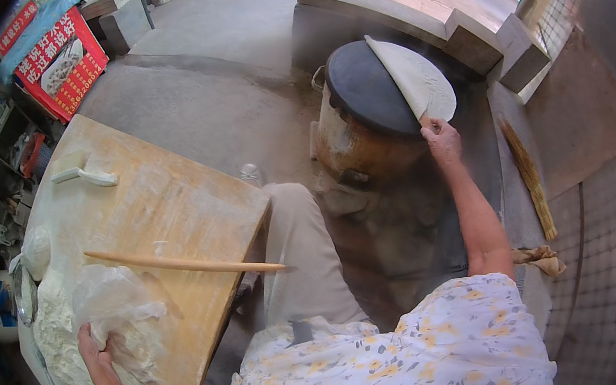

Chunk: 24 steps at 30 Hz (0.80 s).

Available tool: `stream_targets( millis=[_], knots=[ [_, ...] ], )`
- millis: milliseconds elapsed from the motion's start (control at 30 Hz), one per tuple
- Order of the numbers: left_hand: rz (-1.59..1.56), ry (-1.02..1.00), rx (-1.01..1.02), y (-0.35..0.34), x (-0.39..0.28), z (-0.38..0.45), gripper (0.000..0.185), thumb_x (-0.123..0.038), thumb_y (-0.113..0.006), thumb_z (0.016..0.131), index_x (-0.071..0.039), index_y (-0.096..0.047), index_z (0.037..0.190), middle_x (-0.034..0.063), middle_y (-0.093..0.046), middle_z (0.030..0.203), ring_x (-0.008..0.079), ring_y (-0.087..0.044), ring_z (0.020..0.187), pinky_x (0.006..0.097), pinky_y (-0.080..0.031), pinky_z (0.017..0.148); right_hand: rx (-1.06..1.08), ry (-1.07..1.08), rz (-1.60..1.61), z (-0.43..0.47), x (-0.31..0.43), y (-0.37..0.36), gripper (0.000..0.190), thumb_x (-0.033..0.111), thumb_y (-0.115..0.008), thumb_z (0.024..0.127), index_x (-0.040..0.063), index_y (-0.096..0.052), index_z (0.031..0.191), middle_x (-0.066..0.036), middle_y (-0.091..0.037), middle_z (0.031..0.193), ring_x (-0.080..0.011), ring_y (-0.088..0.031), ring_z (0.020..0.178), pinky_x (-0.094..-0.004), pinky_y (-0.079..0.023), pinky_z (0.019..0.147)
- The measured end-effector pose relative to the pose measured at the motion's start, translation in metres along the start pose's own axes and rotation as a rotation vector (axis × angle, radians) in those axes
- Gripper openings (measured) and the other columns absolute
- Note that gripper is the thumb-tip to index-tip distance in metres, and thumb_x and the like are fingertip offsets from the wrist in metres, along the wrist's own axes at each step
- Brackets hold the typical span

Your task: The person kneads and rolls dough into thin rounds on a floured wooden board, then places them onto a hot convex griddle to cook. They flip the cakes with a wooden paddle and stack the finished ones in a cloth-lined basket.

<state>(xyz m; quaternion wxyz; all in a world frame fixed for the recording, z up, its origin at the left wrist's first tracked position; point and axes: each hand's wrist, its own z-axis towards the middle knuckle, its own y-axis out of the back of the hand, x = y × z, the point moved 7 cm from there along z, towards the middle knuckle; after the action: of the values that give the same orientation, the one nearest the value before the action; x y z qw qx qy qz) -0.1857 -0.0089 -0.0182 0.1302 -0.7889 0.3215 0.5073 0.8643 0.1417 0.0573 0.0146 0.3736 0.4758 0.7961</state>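
Observation:
My right hand (444, 141) grips the end of a thin wooden stick (425, 120) at the near right edge of a round black griddle (361, 87). A pale flatbread sheet (415, 74) hangs from the stick, lying over the griddle's right side. Below the griddle is a rusty drum stove (348, 139). At the left, my left hand (96, 347) holds a crumpled clear plastic bag (113, 296) above flour (58, 328) on the wooden board (164, 177). Across the board lies a tapered wooden rolling pin (176, 263), its right end past the edge.
A white-handled scraper (84, 175) rests on the board's far part. A sieve (25, 291) stands by the flour at the left. Low concrete blocks (371, 9) border the stove. A straw brush (527, 179) and a brown cloth (539, 259) lie on the ledge at the right.

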Motion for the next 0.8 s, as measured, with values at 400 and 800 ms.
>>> stream_targets(
  millis=[400, 800],
  knots=[
    [0.367, -0.500, -0.021, 0.034, -0.005, 0.031, 0.037, -0.022, -0.067, 0.096, 0.000, -0.060, 0.124, 0.0097, -0.067, 0.116, 0.0222, -0.067, 0.098, 0.0365, -0.053, 0.087, 0.189, 0.192, -0.256, -0.051, 0.075, -0.008, 0.062, 0.008, -0.054, 0.084, 0.017, -0.052, 0.145, -0.022, -0.064, 0.129, -0.0403, -0.064, 0.113, -0.0471, -0.053, 0.094],
    [0.027, -0.309, 0.042, 0.023, 0.005, -0.025, 0.038, -0.030, -0.071, 0.094, -0.017, -0.060, 0.127, -0.0010, -0.066, 0.117, 0.0151, -0.063, 0.102, 0.0313, -0.052, 0.072, 0.085, 0.358, -0.477, -0.075, 0.109, -0.014, 0.068, 0.003, -0.053, 0.085, 0.024, -0.049, 0.149, -0.020, -0.059, 0.099, -0.0436, -0.065, 0.086, -0.0542, -0.053, 0.074]
  ],
)
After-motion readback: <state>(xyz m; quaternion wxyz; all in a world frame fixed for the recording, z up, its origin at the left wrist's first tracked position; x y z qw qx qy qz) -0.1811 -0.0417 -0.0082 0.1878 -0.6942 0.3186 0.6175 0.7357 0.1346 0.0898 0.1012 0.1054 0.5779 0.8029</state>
